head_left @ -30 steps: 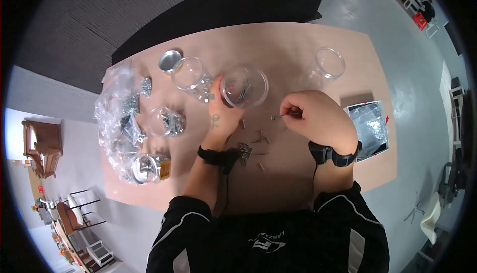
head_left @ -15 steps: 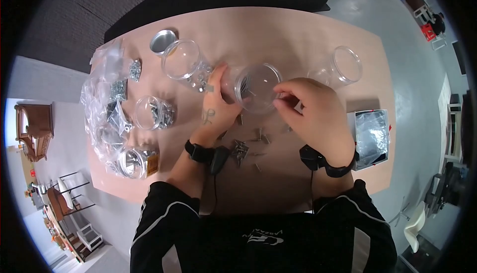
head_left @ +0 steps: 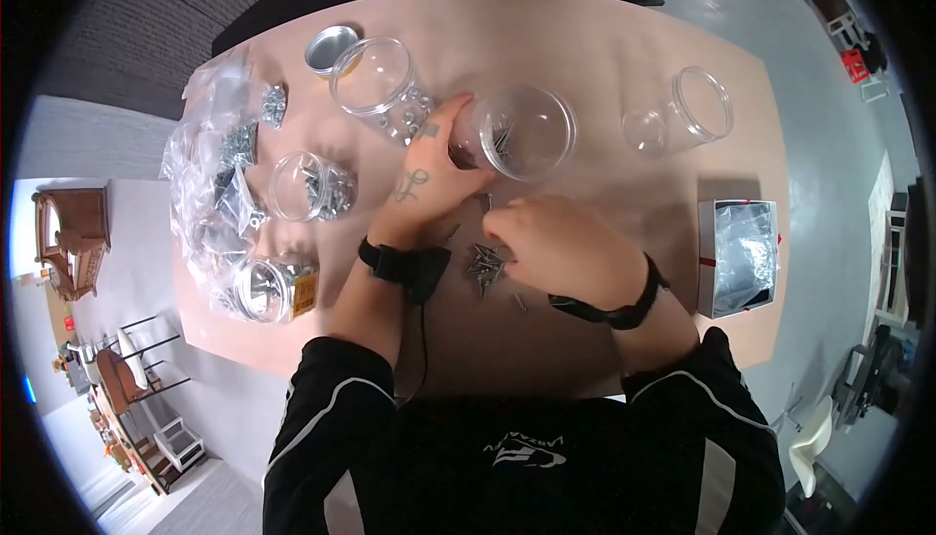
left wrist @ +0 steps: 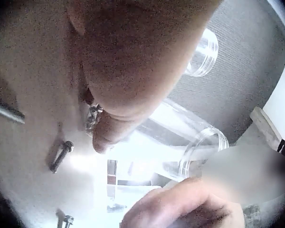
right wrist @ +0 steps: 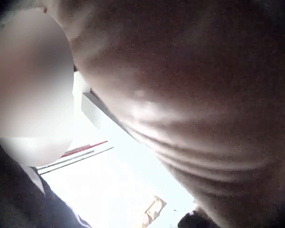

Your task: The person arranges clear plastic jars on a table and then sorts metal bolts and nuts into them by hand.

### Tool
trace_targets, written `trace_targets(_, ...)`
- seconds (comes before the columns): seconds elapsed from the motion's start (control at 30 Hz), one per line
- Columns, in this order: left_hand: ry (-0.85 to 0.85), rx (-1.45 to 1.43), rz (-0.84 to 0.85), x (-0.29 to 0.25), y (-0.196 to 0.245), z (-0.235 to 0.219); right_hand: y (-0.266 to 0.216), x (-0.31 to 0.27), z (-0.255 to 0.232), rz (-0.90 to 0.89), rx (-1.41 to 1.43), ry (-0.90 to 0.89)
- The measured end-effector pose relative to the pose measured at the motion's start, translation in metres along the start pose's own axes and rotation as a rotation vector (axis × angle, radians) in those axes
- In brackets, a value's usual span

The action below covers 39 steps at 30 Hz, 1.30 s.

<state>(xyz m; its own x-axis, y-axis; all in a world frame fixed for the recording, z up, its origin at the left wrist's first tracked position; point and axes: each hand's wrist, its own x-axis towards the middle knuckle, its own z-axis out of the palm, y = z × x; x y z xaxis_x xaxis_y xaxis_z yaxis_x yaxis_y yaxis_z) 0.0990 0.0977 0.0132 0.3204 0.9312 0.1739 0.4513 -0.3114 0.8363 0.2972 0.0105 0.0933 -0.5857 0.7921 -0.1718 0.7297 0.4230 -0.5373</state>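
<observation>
My left hand [head_left: 429,170] grips a clear plastic jar [head_left: 546,126] from the side, tilted with its mouth toward the right. Several metal screws [head_left: 501,140] lie inside that jar. Over the table just below it, my right hand [head_left: 565,248] has its fingers bent down at a small heap of screws [head_left: 483,267]; whether the fingertips pinch one I cannot tell. A loose screw [head_left: 521,302] lies near the heap. In the left wrist view, another screw [left wrist: 61,156] rests on the tabletop near the left hand. The right wrist view mostly shows the right hand's skin [right wrist: 190,85].
Left of my hands stand a jar of nuts [head_left: 375,82], a jar of screws [head_left: 302,189], a lidded jar [head_left: 263,291], a metal lid [head_left: 331,48] and clear bags of hardware [head_left: 210,213]. At right are an empty jar [head_left: 702,106] and a box with plastic wrap [head_left: 746,252].
My right hand held a screw beside the jar, reached the jar's mouth, then came back down to the heap. The left hand keeps holding the jar; the head view has shifted.
</observation>
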Motion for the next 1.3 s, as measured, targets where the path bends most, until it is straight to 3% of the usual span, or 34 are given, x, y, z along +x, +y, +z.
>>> trace_targets(0.33, -0.024, 0.050, 0.029, 0.000, 0.001, -0.004, -0.015, 0.016, 0.049, -0.050, -0.081, -0.009)
trace_targets(0.4, -0.023, 0.064, 0.039, 0.001, 0.003, -0.005, -0.015, 0.017, 0.059, -0.083, -0.046, 0.063)
trace_targets(0.63, -0.016, 0.059, 0.072, 0.001, 0.000, -0.004, -0.006, 0.021, 0.050, -0.012, -0.088, -0.015)
trace_targets(0.7, -0.017, 0.063, 0.080, 0.002, 0.001, -0.004, 0.003, 0.019, 0.056, -0.084, -0.181, 0.204)
trace_targets(0.73, -0.018, 0.069, 0.087, 0.002, 0.001, -0.005, 0.007, 0.018, 0.056, -0.084, -0.183, 0.203)
trace_targets(0.93, -0.040, 0.014, 0.055, 0.002, -0.001, -0.004, 0.023, 0.015, 0.037, 0.027, -0.199, 0.216)
trace_targets(1.03, -0.041, 0.014, 0.045, 0.001, 0.000, -0.004, 0.026, 0.014, 0.031, 0.051, -0.036, 0.307)
trace_targets(1.3, -0.056, 0.043, 0.050, 0.000, -0.002, -0.002, 0.039, 0.000, -0.014, 0.125, 0.130, 0.125)
